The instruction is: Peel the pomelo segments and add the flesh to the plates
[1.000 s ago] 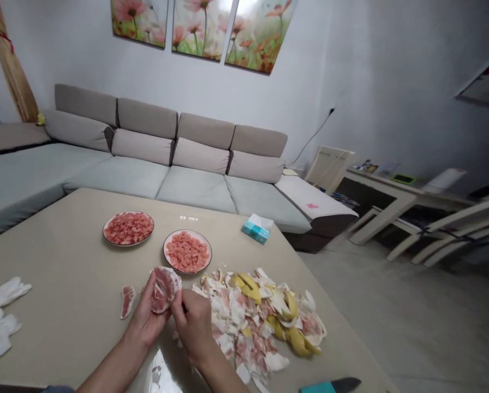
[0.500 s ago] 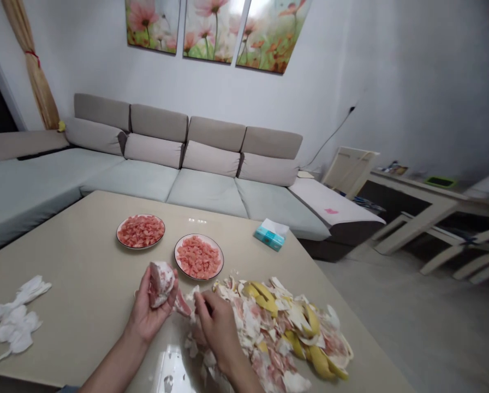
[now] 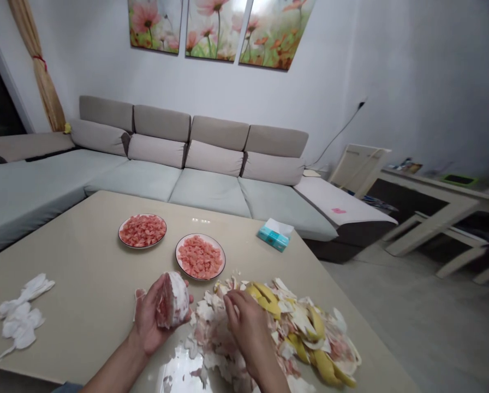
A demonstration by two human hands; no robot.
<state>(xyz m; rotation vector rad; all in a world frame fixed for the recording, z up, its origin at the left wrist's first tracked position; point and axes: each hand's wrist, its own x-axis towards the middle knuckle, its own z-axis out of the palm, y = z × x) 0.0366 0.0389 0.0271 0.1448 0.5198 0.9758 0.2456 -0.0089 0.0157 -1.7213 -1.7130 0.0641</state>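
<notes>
My left hand (image 3: 154,314) is wrapped round a chunk of peeled pomelo (image 3: 174,301), its white pith to the right and its reddish flesh to the left. Over the heap of pomelo peel (image 3: 287,327), my right hand (image 3: 244,322) has its fingers curled together; whatever they pinch, if anything, is hidden. The heap mixes yellow rind, white pith and pinkish membrane. Just left of my left hand, another reddish piece (image 3: 139,299) partly shows on the table. Beyond the hands stand two plates of pink pomelo pulp, the nearer plate (image 3: 223,268) and the farther plate (image 3: 120,238).
Crumpled white tissues (image 3: 23,319) lie at the left of the beige table (image 3: 84,273). A blue tissue pack (image 3: 274,236) is near the far right edge. The grey sofa (image 3: 209,191) runs behind the table, and a chair (image 3: 355,169) stands beyond its right end.
My right hand has moved right, away from the pomelo chunk and over the peel heap. My left hand has turned the chunk, showing more red flesh, and shifted slightly right and nearer.
</notes>
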